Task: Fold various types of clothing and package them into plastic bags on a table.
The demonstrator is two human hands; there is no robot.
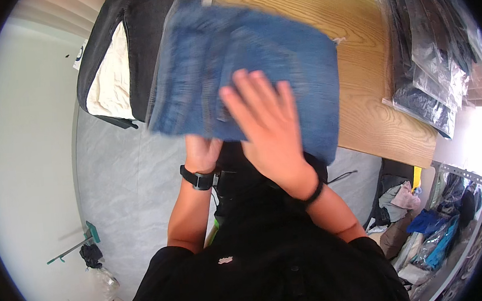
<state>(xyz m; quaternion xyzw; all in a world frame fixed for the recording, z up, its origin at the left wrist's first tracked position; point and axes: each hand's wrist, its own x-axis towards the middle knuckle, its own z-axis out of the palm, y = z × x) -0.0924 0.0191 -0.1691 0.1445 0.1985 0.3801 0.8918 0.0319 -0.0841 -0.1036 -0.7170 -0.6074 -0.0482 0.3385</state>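
Note:
A folded pair of blue denim jeans point(314, 60), blurred by motion, lies before me over the near part of a wooden table point(371, 81). My left hand point(200, 151) grips the near edge of the jeans from below; its fingers are hidden under the denim. On top of the denim rests my right hand point(269, 127), flat with the fingers apart, over a back pocket. Black trousers point(144, 52) with a white pocket lining showing lie to the left of the jeans and hang over the table's edge.
Dark garments in clear plastic bags point(422, 85) lie at the table's right end. Below right stands a metal rack point(466, 260) with bagged clothes. A green-headed tool point(92, 232) and a black bag point(91, 255) are by the left wall.

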